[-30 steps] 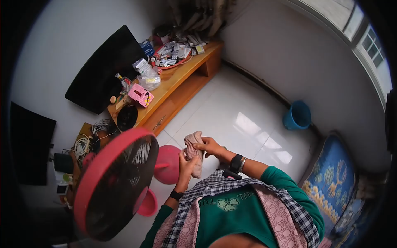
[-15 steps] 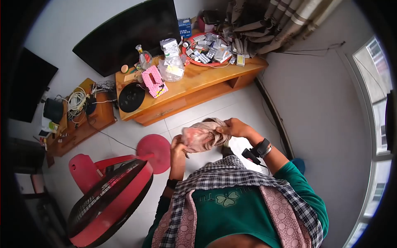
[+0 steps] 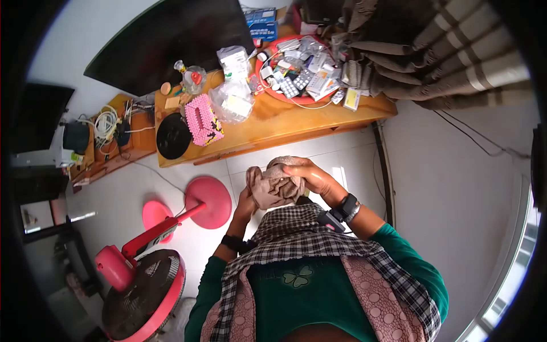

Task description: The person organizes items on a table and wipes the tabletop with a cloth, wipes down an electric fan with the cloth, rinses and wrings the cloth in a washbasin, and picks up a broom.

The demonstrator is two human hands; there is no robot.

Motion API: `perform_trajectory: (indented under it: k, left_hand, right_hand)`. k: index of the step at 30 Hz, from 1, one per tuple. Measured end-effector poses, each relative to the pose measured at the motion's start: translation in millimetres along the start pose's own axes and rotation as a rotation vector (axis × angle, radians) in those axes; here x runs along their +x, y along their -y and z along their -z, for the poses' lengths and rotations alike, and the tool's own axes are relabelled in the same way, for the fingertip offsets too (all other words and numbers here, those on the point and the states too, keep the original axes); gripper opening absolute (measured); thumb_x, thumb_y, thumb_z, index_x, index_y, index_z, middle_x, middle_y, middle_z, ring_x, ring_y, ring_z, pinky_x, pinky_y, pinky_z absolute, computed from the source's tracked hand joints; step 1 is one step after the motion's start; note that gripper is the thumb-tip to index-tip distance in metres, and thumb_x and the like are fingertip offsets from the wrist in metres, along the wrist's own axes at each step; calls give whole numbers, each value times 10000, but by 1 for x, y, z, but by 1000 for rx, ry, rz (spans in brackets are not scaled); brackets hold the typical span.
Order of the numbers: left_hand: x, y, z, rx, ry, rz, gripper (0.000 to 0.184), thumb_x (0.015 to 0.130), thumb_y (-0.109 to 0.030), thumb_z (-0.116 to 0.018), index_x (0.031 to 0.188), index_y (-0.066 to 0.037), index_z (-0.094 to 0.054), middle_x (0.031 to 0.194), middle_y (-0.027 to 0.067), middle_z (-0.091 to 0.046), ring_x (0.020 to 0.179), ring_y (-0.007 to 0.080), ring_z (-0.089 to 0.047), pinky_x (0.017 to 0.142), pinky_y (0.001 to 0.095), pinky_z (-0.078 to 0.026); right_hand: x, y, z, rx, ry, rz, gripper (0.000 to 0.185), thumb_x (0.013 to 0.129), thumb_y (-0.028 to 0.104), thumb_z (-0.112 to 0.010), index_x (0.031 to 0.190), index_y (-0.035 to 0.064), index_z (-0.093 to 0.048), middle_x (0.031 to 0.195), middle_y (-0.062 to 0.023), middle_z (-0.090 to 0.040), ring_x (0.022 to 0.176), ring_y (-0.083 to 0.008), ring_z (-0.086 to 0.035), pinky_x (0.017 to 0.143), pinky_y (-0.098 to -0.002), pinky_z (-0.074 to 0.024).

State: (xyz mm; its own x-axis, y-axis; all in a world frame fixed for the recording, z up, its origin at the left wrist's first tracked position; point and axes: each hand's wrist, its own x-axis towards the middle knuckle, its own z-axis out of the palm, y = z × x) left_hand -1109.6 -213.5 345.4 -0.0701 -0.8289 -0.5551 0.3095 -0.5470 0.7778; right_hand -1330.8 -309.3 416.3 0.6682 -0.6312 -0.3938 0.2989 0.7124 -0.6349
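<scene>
While both hands meet in front of the checked apron [image 3: 307, 242], the crumpled cloth [image 3: 278, 187] sits bunched between them, held up above the tiled floor [image 3: 336, 162]; it is brownish pink, with folds gathered in its middle.

The right hand [image 3: 312, 175] has its fingers closed on the upper right part of the cloth; the thumb lies across the near side, pressed on the fabric, and the other fingers go out of sight behind it. The left hand [image 3: 245, 205] holds the lower left edge, its fingers bent in against the fabric and mostly covered by it; how tightly they close cannot be told, and a loose fold stands up just above them.

Both wrists carry dark bands; a small dark device [image 3: 331, 221] is beside the right one, over the apron.

Beyond the hands is the wooden counter [image 3: 273, 128]; on it are a round black lid-like thing [image 3: 174, 136], a pink beaded tissue box [image 3: 203, 121], clear plastic bags [image 3: 232, 102], a glass bottle [image 3: 194, 80] and a red tray [image 3: 264, 85] heaped with pill packs and small boxes; a wide dark screen [image 3: 171, 45] stands behind them. A pink fan [image 3: 145, 296] leans in at the lower left; its round base [image 3: 208, 202] is on the floor, near a pink basin [image 3: 155, 219].
</scene>
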Motion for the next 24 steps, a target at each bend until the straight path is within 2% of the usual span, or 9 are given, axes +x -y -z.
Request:
perform_trajectory:
  k: [1,5,11,14,15,17,19,21,24]
  left_hand:
    - [11,9,4,70,10,-150,439,869,16,-480,1306,6,-434,1227,94,-533,1110,192,-525,939,314,-429]
    - [45,-26,-7,8,-46,-114,485,817,86,-405,1293,9,-446,1212,88,-539,1093,182,-531,922,298,-439]
    - [178,9,25,167,-113,-301,577,799,60,-493,1359,-3,-368,1184,87,-549,1061,164,-540,934,278,-419]
    - [199,-9,33,315,-264,-187,680,768,36,-563,1397,-7,-309,1200,114,-537,1047,159,-545,927,269,-418]
    - [204,-20,33,400,-402,-50,734,751,16,-601,1411,-8,-281,1213,129,-528,1039,157,-551,920,264,-421]
    - [228,-8,65,243,-274,-247,834,695,-36,-680,1416,-9,-261,1283,199,-463,1154,247,-496,981,311,-381]
    - [224,-57,64,1102,-463,-598,942,653,-105,-740,1438,-44,-222,1384,260,-320,1297,367,-324,1060,414,-283]
    - [233,-99,74,1269,-467,-605,981,634,-146,-765,1443,-67,-216,1410,278,-251,1327,399,-234,1074,464,-227]
    - [259,-130,98,1513,-429,-617,1031,610,-212,-799,1452,-113,-211,1449,296,-151,1365,425,-135,1077,541,-174]
  right_hand:
    - [1,7,-1,44,52,15,527,809,239,-683,1230,-30,-515,1145,-134,-602,1059,-236,-575,958,-356,-434]
    - [26,32,30,216,-168,96,517,830,265,-650,1223,-38,-504,1152,-139,-595,1058,-250,-574,964,-368,-430]
    - [70,59,47,103,-144,247,606,811,348,-654,1249,-34,-482,1155,-132,-595,1059,-232,-575,945,-357,-437]
    - [95,54,58,-299,-279,216,478,860,292,-636,1239,24,-523,1028,-20,-581,889,-134,-540,800,-273,-454]
    - [117,38,74,-448,-264,307,508,865,337,-631,1234,8,-517,1087,-82,-567,953,-163,-546,814,-283,-461]
    - [152,11,104,-1107,-411,326,574,861,429,-609,1249,18,-504,1182,-178,-513,1032,-257,-544,864,-336,-454]
    - [182,-14,131,-1417,-419,395,628,833,497,-599,1277,66,-492,1265,-243,-434,1115,-359,-490,919,-427,-421]
    - [205,-24,133,-1559,-656,430,660,804,524,-605,1312,126,-470,1339,-238,-358,1192,-401,-414,945,-489,-386]
    - [241,-53,146,-1550,-670,323,748,709,510,-695,1340,196,-445,1389,-251,-289,1261,-428,-328,990,-540,-322]
